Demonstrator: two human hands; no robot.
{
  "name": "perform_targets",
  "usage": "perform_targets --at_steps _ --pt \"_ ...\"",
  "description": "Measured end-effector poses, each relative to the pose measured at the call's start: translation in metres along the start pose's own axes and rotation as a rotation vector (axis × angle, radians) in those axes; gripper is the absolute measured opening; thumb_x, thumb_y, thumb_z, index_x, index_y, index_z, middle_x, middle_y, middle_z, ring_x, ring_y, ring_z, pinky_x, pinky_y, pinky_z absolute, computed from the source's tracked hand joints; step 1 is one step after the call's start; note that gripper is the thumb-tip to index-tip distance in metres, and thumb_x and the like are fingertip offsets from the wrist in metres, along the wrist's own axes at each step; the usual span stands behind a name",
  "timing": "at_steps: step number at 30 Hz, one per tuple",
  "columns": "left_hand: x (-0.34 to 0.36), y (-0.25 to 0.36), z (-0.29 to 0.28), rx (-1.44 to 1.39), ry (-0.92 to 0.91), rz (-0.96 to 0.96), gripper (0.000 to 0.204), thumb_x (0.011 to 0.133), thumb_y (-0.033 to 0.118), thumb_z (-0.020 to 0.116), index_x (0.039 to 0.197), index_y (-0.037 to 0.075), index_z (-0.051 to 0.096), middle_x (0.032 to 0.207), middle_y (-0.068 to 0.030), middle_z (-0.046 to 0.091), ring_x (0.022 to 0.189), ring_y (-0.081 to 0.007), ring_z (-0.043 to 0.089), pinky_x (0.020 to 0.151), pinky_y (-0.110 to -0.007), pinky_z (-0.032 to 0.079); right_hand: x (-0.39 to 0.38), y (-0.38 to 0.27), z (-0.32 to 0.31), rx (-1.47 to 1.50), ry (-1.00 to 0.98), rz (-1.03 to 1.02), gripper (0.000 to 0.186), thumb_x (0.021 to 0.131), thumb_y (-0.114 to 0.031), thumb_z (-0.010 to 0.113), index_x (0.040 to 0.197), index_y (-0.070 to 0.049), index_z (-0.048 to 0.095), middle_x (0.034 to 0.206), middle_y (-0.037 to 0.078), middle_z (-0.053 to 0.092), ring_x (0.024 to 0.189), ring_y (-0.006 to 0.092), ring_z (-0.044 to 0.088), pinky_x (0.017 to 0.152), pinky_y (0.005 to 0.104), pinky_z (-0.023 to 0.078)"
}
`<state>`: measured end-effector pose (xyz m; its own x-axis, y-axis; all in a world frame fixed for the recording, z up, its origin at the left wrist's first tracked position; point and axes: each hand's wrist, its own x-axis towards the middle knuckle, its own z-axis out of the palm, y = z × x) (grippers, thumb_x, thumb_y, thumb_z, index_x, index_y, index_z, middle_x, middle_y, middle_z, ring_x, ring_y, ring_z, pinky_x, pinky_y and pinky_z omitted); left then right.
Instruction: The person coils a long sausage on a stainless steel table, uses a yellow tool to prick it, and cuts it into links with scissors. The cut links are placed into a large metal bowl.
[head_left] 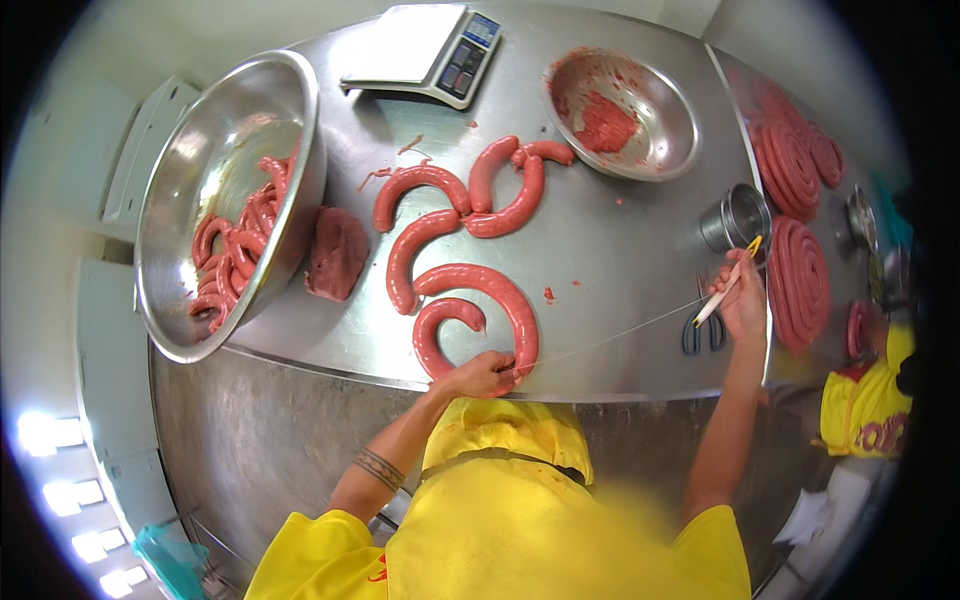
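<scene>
My left hand [483, 376] is closed around the lower end of a string of pink raw sausages [492, 284] at the table's front edge. From its fingers a thin pale string [620, 332] stretches up and right to my right hand [741, 300]. That hand is closed on a slim white tool with a yellow tip [722, 290]; its exact kind is unclear. The linked sausages curve away across the metal table [600, 270]. Just left of my right hand lie dark-handled scissors [704, 332], partly covered by the hand and tool.
A large steel bowl [310, 160] of sausages tilts at the left, beside a reddish cloth-like lump [336, 254]. Farther back are a scale [462, 62] and a bowl with ground meat [672, 163]. Metal cups [738, 218] and coiled sausages [800, 285] are right; another person's yellow garment [868, 405] shows there.
</scene>
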<state>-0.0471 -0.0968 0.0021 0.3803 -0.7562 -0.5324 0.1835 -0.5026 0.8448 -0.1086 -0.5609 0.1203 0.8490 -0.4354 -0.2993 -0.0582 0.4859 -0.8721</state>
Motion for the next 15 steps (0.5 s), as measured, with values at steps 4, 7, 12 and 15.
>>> perform_targets --at_steps 4,7,12,15 --pt "0.019 -0.011 -0.006 -1.094 -0.332 -0.078 0.014 0.105 0.011 0.053 0.105 0.0 0.061 0.08 -0.0032 0.062 0.077 -0.0143 0.063 0.079 -0.031 0.052 -0.069 -0.01 -0.053 -0.004 0.181 -0.038 0.03 0.109 -0.042 0.045 0.117 -0.014 0.052 0.071 -0.003 0.044 0.062 0.0099 0.044 0.064 0.0307 0.044" --pt "0.035 -0.012 -0.001 -1.463 -0.515 -0.084 0.012 0.104 0.012 0.054 0.096 0.004 0.058 0.071 0.0003 0.053 0.067 -0.0132 0.052 0.073 -0.03 0.048 -0.155 0.02 -0.066 -0.103 0.306 0.219 0.03 0.109 -0.042 0.046 0.118 -0.014 0.052 0.066 -0.005 0.042 0.054 0.0082 0.042 0.053 0.0292 0.042" --pt "0.028 -0.001 0.028 -1.093 0.26 -0.125 0.013 0.104 0.008 0.051 0.102 0.002 0.062 0.101 -0.0133 0.068 0.085 -0.0185 0.066 0.079 -0.035 0.055 -0.242 0.13 0.011 -0.35 -0.098 1.026 0.019 0.107 -0.023 0.048 0.122 -0.011 0.049 0.071 -0.001 0.049 0.055 0.0113 0.046 0.054 0.0326 0.047" --pt "0.006 0.01 0.028 -0.067 0.669 0.21 0.01 0.098 0.007 0.058 0.1 0.001 0.065 0.124 -0.0259 0.063 0.096 -0.0299 0.068 0.084 -0.039 0.055 -0.187 0.167 0.086 -0.803 -0.229 0.785 0.019 0.107 -0.022 0.047 0.123 -0.012 0.047 0.072 0.004 0.052 0.06 0.0199 0.055 0.059 0.0377 0.048"
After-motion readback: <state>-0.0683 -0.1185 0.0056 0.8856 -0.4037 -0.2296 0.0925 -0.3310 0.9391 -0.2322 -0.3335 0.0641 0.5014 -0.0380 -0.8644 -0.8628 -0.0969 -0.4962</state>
